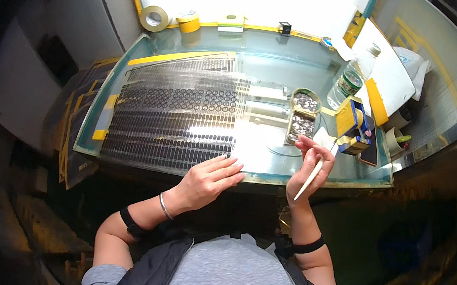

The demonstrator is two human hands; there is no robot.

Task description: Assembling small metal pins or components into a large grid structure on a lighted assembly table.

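Note:
My left hand [206, 182] lies flat with fingers stretched together, on the lower right corner of a clear film sheet [172, 117] printed with rows of black shapes. The sheet rests on the glass tabletop [261, 171]. In my right hand [313, 165] is a slim, pale, tapered stick [308, 180], its pointed end slanting down toward me; its upper end is hard to make out. That hand is raised over the glass near the front edge. Just beyond it stand a rectangular container [301, 127] and a round container [306, 100], both holding small dark and silvery bits.
A blue-and-yellow tape dispenser [351, 125], a phone [371, 149] and a clear bottle [353, 78] stand at right. Along the back sit a wide tape roll [154, 19], a yellow roll [188, 22] and a small black box [284, 27]. Yellow-edged frames [71, 126] lean at left.

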